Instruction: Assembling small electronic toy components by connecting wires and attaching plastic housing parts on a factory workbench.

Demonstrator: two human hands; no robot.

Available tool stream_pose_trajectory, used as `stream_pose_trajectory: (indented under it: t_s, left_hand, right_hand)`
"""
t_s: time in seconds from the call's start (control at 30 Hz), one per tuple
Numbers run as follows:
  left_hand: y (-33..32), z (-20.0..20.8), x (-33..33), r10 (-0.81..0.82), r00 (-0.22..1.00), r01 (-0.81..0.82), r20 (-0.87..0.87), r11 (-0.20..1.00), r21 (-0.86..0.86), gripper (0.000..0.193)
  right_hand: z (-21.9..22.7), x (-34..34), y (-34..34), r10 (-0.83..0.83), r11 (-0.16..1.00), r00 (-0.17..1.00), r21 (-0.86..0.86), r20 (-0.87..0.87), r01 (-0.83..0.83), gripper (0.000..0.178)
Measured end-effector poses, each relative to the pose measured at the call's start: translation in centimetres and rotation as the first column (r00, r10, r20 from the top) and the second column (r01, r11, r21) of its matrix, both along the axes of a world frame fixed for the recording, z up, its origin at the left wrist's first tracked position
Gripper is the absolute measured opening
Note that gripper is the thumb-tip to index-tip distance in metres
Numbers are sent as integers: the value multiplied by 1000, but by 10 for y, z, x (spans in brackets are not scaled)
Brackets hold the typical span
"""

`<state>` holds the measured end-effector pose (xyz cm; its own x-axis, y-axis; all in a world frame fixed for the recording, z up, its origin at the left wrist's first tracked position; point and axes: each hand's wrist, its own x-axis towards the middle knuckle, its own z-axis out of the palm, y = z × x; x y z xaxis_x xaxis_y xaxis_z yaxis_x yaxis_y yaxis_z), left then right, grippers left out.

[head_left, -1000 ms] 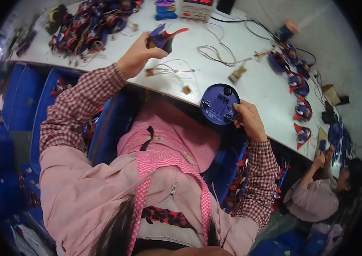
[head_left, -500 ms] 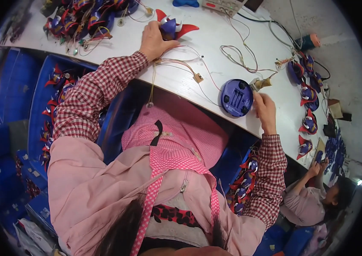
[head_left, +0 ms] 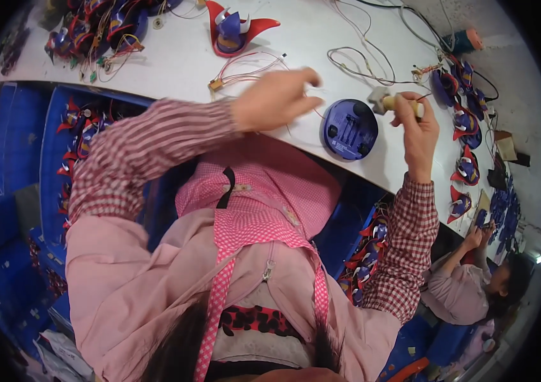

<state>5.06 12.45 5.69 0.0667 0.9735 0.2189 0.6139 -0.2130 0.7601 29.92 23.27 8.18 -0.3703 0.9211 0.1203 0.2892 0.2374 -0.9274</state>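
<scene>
My right hand [head_left: 418, 130] pinches the yellowish handle of a small tool with a grey metal head [head_left: 380, 100], held just above the bench beside the purple base. The round purple plastic base [head_left: 351, 130] lies near the bench's front edge, its slotted underside up. To its left, my left hand [head_left: 278, 99] hovers with nothing in it, thumb and fingers apart and pointing toward the base. Beyond this hand lies a purple toy part with white horns and red wings [head_left: 231, 30]. Thin wires with a small tan connector [head_left: 217, 84] run from it and pass behind my left hand.
A heap of wired toy parts [head_left: 101, 28] covers the far left. A looped cable [head_left: 365, 67] crosses the white bench [head_left: 312, 38]. More toy parts [head_left: 467, 167] line the right side, where a co-worker [head_left: 465, 290] sits. Blue bins [head_left: 47, 149] stand below the edge.
My left hand has let go of the horned toy part and moved right, toward the base. My right hand has picked up the yellow-handled tool from beside the base.
</scene>
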Motion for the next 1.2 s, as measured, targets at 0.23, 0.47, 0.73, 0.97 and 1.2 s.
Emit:
stream_pose_trajectory:
  t_s: [0.23, 0.47, 0.73, 0.97, 1.2]
  left_hand:
    - [55, -37, 46, -75, 958, 44, -276, 992, -120, 28]
    - [56, -53, 52, -38, 984, 30, -173, 998, -51, 18]
    - [55, -51, 53, 0, 992, -1, -122, 1000, -11, 16]
    - [45, -32, 54, 39, 995, -42, -94, 999, -26, 20]
    - [-93, -4, -5, 28, 1000, -29, 10, 902, 431, 26]
  right_hand:
    - [-18, 1, -38, 119, 966, 980, 210, 159, -152, 17]
    - [-27, -4, -50, 126, 784, 944, 552, 306, -284, 22]
    - [-26, -6, -57, 211, 856, 901, 373, 380, -358, 16]
    - [-27, -9, -46, 171, 947, 912, 191, 374, -256, 13]
    - [-32, -6, -74, 12, 961, 994, 274, 106, -41, 14]
